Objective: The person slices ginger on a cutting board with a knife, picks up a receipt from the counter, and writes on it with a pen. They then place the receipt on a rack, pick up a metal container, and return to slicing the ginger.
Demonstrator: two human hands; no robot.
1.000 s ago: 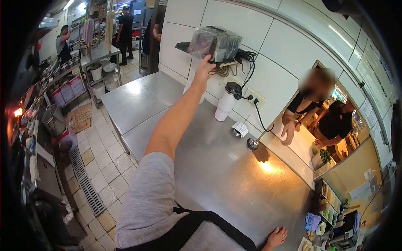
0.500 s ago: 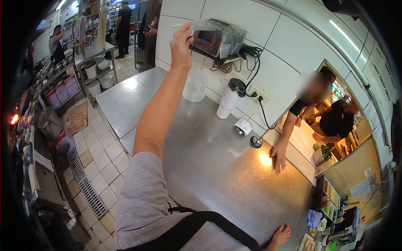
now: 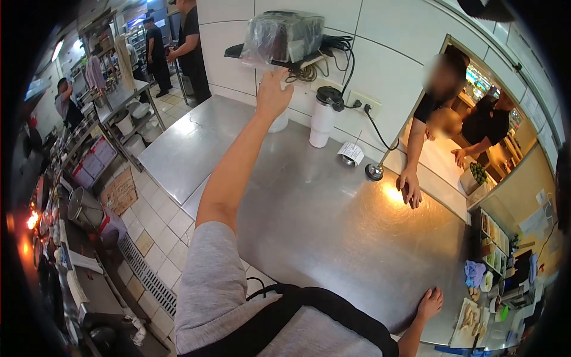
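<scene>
My left hand [image 3: 273, 95] is raised at the end of my outstretched arm, open and holding nothing visible, its thumb apart from the fingers. Just above it, a boxy device wrapped in clear plastic [image 3: 284, 37] sits on a dark wall shelf [image 3: 235, 52]. Behind my left wrist, a translucent plastic container [image 3: 278, 124] is partly hidden. A white tumbler with a black lid [image 3: 322, 119] stands to the right of that hand. My right hand [image 3: 430, 303] rests open on the near right part of the steel table [image 3: 285, 202], with nothing visible in it.
A co-worker's hand [image 3: 410, 187] reaches through the wall opening onto the table, beside a lit lamp [image 3: 374, 172]. A small metal holder with a paper slip [image 3: 351, 154] stands nearby. Black cables [image 3: 350, 65] hang on the wall. Flames [image 3: 32, 220] burn at far left.
My left hand has come down from the left side of the wrapped device to below it. My right hand stays on the table. The co-worker's hand has shifted on the tabletop.
</scene>
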